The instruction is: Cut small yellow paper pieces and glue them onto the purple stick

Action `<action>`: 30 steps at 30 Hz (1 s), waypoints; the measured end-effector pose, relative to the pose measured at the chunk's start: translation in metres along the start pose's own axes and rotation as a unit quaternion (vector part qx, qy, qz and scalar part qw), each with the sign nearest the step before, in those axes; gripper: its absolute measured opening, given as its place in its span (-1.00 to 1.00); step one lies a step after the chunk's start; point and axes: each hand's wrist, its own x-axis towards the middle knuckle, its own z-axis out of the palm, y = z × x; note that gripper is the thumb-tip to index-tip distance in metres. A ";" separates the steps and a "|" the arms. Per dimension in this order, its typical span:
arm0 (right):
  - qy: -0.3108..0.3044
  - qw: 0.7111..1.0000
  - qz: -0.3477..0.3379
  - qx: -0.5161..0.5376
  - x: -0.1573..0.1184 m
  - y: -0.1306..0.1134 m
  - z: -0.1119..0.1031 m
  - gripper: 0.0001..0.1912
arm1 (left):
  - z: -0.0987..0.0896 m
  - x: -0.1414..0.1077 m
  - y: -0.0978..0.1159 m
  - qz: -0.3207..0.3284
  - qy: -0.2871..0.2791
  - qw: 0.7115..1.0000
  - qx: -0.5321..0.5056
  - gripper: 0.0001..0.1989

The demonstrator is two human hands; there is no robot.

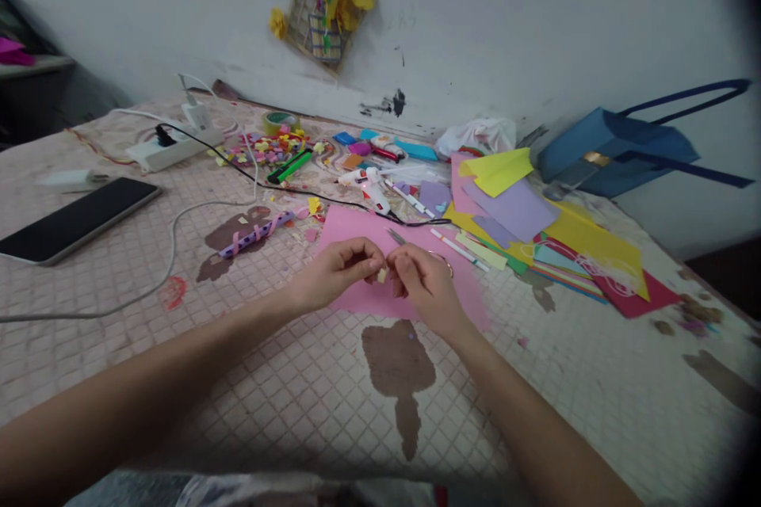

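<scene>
My left hand [350,271] is closed in a pinch on a small pale yellow paper piece [381,276], held above a pink sheet [350,234]. Close beside it, my right hand [423,281] has its fingers curled together near that piece. Scissors [395,236] show on both sides of the right hand, blades pointing away from me and a handle ring at its far side. Their middle is hidden behind the hand, which seems to hold them. Whether the right fingertips also touch the yellow piece cannot be made out.
A phone [77,218], a power strip [172,144] and a purple wrapped roll [257,234] lie to the left. Beyond the pink sheet are a glue gun [372,188] and cut scraps [261,149]. Coloured papers [511,206] and a blue bag [606,150] sit right. Cables cross the table.
</scene>
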 end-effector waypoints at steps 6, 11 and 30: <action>-0.023 0.949 -0.146 -0.280 0.001 0.001 -0.003 -0.79 | 0.005 -0.003 0.000 0.021 0.026 0.996 0.080 -0.85; 0.044 0.971 -0.108 -0.208 0.000 0.004 -0.001 -0.75 | 0.002 -0.001 -0.004 0.002 0.063 0.996 0.056 -0.84; -0.054 0.995 0.057 -0.054 0.007 0.030 0.000 -0.91 | -0.014 0.004 -0.017 -0.068 0.106 0.987 0.095 -0.77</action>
